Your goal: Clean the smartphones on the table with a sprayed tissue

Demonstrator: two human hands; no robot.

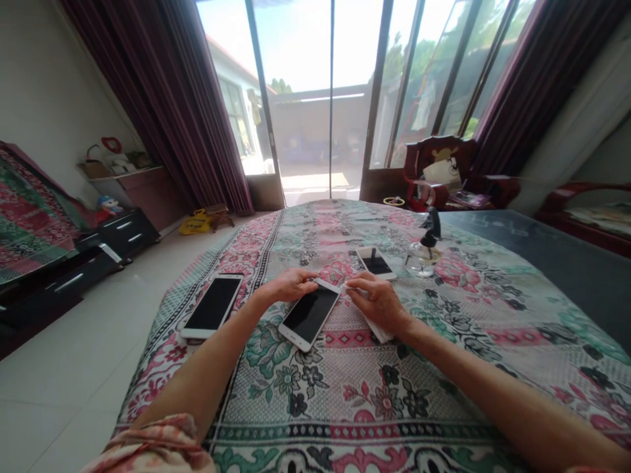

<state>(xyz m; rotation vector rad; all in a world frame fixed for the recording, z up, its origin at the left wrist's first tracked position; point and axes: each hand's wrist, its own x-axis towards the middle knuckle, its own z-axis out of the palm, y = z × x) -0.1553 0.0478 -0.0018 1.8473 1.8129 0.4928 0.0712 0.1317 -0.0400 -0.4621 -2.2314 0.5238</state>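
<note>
A white smartphone (pixel 310 315) with a dark screen lies face up on the patterned cloth, turned at a slant. My left hand (pixel 292 285) grips its far left edge, thumb over the rim and fingers along the side. Closed around a white tissue or thin cloth (pixel 379 330), my right hand (pixel 378 303) is at the phone's far right corner. Part of the white piece shows at the fingertips and more hangs below the palm; the rest is hidden in the hand.
A second white phone (pixel 211 305) lies on the left, apparently on top of another flat item. Beyond my right hand are a third phone (pixel 374 261) and a clear spray bottle (pixel 424 256) with a black head. The floral tablecloth (pixel 340 387) covers the table.
</note>
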